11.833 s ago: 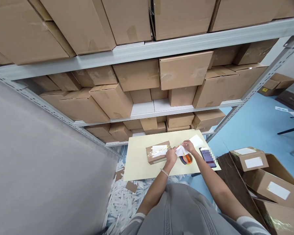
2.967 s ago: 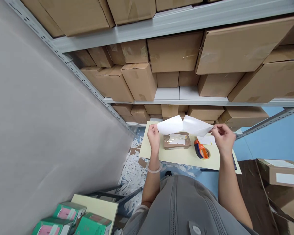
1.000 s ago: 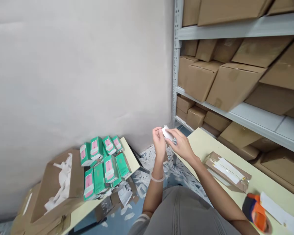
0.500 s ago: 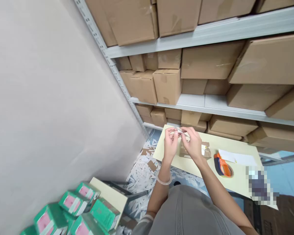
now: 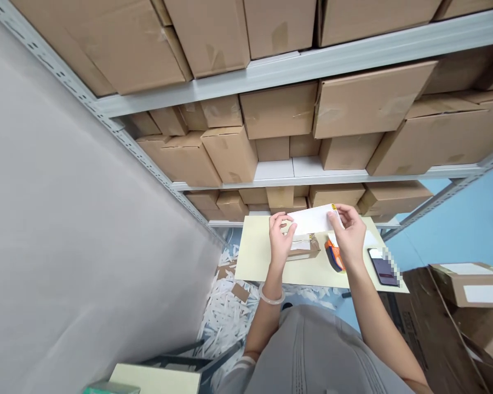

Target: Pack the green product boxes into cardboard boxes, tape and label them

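Observation:
A white paper slip with a yellow-and-black mark at one corner is stretched between my two hands above the table. My left hand pinches its left end between thumb and fingers. At the marked right end, my right hand grips it with the thumb in front. Below the slip, a small cardboard box with a white label and clear tape lies on the table. An orange and dark blue tape dispenser stands beside it, partly behind my right hand.
The cream table also bears a phone at its right. Shelves of cardboard boxes rise behind it. Paper strips litter the floor at left. More cartons stand at right, and a second table is at lower left.
My hands have moved apart, and the white slip that was bunched between them is now spread flat. The view has swung to the right.

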A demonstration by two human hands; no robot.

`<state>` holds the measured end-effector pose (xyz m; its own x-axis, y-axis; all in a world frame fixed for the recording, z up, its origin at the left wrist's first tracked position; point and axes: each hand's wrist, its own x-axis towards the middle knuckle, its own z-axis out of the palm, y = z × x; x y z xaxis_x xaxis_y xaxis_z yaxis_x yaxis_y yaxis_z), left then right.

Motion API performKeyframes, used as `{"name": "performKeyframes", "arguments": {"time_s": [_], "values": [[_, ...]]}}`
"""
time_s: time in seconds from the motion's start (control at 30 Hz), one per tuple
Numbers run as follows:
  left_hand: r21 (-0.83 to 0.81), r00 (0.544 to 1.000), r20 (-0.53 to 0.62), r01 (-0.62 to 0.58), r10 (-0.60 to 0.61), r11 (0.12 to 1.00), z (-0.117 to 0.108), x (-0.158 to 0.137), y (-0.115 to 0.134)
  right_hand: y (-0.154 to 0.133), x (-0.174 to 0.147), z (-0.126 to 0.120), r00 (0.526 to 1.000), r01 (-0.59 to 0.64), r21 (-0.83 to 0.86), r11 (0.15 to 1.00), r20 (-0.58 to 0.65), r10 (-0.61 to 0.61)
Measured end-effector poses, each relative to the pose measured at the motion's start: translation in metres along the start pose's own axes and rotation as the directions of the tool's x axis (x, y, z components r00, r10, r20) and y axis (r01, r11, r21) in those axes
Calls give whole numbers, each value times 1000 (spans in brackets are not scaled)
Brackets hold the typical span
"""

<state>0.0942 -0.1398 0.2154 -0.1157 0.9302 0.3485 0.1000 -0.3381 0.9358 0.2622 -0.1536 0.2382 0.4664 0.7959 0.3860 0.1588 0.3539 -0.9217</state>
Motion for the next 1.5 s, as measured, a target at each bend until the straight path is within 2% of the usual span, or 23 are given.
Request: {"name": "performKeyframes", "arguments": {"time_s": [0.13, 0.23, 0.37, 0.47, 0.57, 0.7, 0.8, 0.9, 1.13, 1.33, 1.5], "values": [[-187, 982, 146, 150, -123, 971, 12, 2, -6, 2, 5, -15, 998, -57, 38, 998, -22, 58], [-231, 965, 199, 216, -171, 949, 19, 3, -9, 5, 7, -23, 997, -77, 80, 994, -16, 79], [-233, 964, 187, 230, -189, 945, 21, 3, -13, 16, 9, -28, 997, -79, 100, 992, 4, 79], [-225, 971, 149, 218, -188, 950, 16, 5, -19, 33, 11, -26, 992, -95, 80, 992, 90, 87], [-196, 978, 104, 196, -178, 961, 9, 7, -31, 54, 12, -19, 979, -67, -23, 997, 189, 70], [-158, 977, 45, 214, -210, 964, 4, 7, -57, 84, 13, -3, 961, 70, -223, 972, 275, -6], [-143, 962, -6, 269, -272, 952, 2, 4, -83, 107, 14, 7, 944, 96, -310, 946, 330, 13], [-140, 940, -28, 332, -339, 933, -3, 0, -111, 131, 13, 13, 936, 53, -379, 924, 342, 87], [-24, 901, 51, 432, -430, 902, -9, -6, -168, 190, 0, 14, 910, -123, -418, 900, 314, 271], [80, 886, 13, 461, -463, 884, 1, -9, -199, 236, -9, 17, 874, -248, -472, 846, 268, 405], [162, 886, -18, 460, -463, 873, 4, -14, -217, 256, -10, 20, 857, -255, -501, 827, 279, 433]]}}
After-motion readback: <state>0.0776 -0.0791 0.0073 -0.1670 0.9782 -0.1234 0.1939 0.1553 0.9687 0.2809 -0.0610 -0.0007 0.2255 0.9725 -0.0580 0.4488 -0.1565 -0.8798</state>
